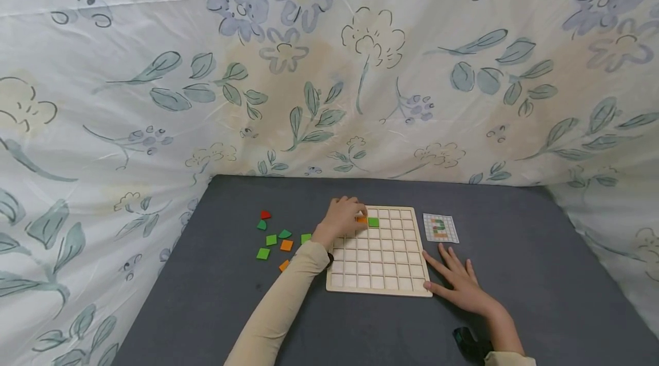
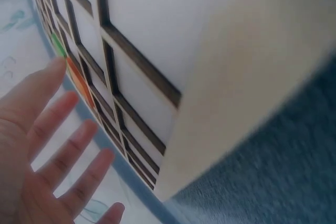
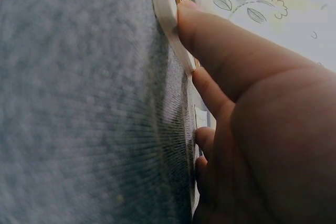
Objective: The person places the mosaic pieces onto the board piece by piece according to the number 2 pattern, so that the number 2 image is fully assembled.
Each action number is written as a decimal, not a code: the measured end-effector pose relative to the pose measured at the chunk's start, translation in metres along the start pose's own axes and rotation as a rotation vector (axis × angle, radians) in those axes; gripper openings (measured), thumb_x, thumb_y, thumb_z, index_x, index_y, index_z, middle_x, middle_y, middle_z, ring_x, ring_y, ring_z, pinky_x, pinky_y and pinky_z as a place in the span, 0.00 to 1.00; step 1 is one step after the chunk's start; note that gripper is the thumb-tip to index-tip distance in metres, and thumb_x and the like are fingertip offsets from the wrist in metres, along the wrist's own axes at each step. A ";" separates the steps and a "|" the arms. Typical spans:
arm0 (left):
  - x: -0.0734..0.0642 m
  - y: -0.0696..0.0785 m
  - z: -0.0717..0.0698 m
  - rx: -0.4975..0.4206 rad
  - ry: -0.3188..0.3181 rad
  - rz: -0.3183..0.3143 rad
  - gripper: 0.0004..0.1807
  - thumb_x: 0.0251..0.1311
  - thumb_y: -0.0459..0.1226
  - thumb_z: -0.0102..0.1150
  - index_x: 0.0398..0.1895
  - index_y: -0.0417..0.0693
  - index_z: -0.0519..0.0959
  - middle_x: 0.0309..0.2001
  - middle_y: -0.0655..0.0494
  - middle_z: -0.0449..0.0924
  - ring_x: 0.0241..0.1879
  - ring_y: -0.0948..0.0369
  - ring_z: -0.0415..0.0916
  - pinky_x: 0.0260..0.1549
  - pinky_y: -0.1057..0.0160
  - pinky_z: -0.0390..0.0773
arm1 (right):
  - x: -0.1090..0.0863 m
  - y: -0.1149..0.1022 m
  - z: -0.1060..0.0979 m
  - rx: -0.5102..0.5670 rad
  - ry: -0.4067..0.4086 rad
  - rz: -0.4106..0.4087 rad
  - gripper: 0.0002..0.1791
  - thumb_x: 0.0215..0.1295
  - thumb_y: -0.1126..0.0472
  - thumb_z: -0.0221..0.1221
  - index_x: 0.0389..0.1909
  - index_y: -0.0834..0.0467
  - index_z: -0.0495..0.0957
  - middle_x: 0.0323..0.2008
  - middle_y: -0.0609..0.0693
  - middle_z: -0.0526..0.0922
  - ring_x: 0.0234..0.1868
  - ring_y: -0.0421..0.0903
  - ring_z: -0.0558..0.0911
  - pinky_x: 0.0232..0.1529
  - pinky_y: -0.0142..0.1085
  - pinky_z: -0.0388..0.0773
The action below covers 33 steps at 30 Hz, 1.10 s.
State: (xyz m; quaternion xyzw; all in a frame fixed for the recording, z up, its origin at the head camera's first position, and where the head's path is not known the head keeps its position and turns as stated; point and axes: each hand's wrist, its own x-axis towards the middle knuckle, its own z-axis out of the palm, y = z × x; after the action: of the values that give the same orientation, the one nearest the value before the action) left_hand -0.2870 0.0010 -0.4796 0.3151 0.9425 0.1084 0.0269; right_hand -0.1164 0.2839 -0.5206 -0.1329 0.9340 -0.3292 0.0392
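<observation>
A light wooden grid board (image 1: pixel 379 294) lies on the dark table. Over its upper left cells is my left hand (image 1: pixel 342 218), fingertips at an orange tile (image 1: pixel 362 220) beside a green square tile (image 1: pixel 373 222). In the left wrist view, that hand (image 2: pixel 58 156) has its fingers spread loosely, thumb tip touching near the edge of the orange tile (image 2: pixel 80 83). My right hand (image 1: pixel 465 286) rests with fingers spread at the board's right side. Its thumb (image 3: pixel 210 35) presses the near right corner, and the index fingertip touches the right edge.
Left of the board lie loose pieces: green squares (image 1: pixel 271 239), orange squares (image 1: pixel 286 245), green rounded pieces (image 1: pixel 285 234) and a red piece (image 1: pixel 265 214). A printed pattern card (image 1: pixel 440 228) lies right of the board. A floral cloth (image 1: pixel 319 68) hangs behind the table.
</observation>
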 end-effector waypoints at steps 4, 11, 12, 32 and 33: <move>-0.003 -0.005 -0.002 0.017 0.009 -0.013 0.18 0.55 0.55 0.58 0.47 0.64 0.80 0.49 0.62 0.74 0.50 0.57 0.70 0.56 0.48 0.66 | 0.000 0.000 0.000 0.003 -0.004 -0.001 0.37 0.61 0.48 0.57 0.70 0.51 0.57 0.70 0.68 0.43 0.69 0.70 0.39 0.59 0.71 0.26; -0.011 -0.012 -0.006 -0.005 0.021 -0.030 0.18 0.55 0.54 0.60 0.47 0.62 0.80 0.51 0.60 0.74 0.51 0.56 0.69 0.57 0.47 0.65 | -0.003 0.001 0.002 0.043 0.021 -0.032 0.37 0.61 0.50 0.58 0.69 0.52 0.58 0.70 0.68 0.44 0.69 0.69 0.38 0.59 0.70 0.24; -0.012 -0.014 -0.006 -0.007 0.022 -0.033 0.18 0.54 0.54 0.60 0.47 0.62 0.80 0.51 0.59 0.74 0.51 0.55 0.69 0.57 0.47 0.65 | -0.003 0.002 0.003 0.048 0.024 -0.035 0.37 0.61 0.50 0.58 0.69 0.52 0.58 0.70 0.69 0.44 0.69 0.69 0.38 0.59 0.70 0.23; -0.038 -0.045 -0.017 -0.016 0.083 -0.086 0.17 0.54 0.51 0.62 0.46 0.58 0.80 0.49 0.57 0.75 0.50 0.54 0.69 0.56 0.44 0.65 | -0.002 0.000 0.001 0.029 0.003 -0.014 0.37 0.61 0.49 0.58 0.70 0.54 0.57 0.70 0.69 0.43 0.69 0.71 0.38 0.59 0.71 0.25; -0.039 -0.046 -0.017 -0.017 0.086 -0.089 0.17 0.54 0.51 0.63 0.46 0.58 0.80 0.49 0.56 0.75 0.50 0.54 0.69 0.56 0.44 0.65 | -0.002 0.000 0.001 0.027 0.005 -0.014 0.37 0.61 0.49 0.58 0.70 0.54 0.57 0.70 0.69 0.43 0.69 0.71 0.39 0.59 0.71 0.25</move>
State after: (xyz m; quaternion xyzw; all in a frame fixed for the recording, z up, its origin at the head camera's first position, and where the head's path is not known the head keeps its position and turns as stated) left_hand -0.2849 -0.0617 -0.4739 0.2677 0.9549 0.1286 -0.0061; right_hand -0.1138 0.2839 -0.5212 -0.1382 0.9286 -0.3423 0.0363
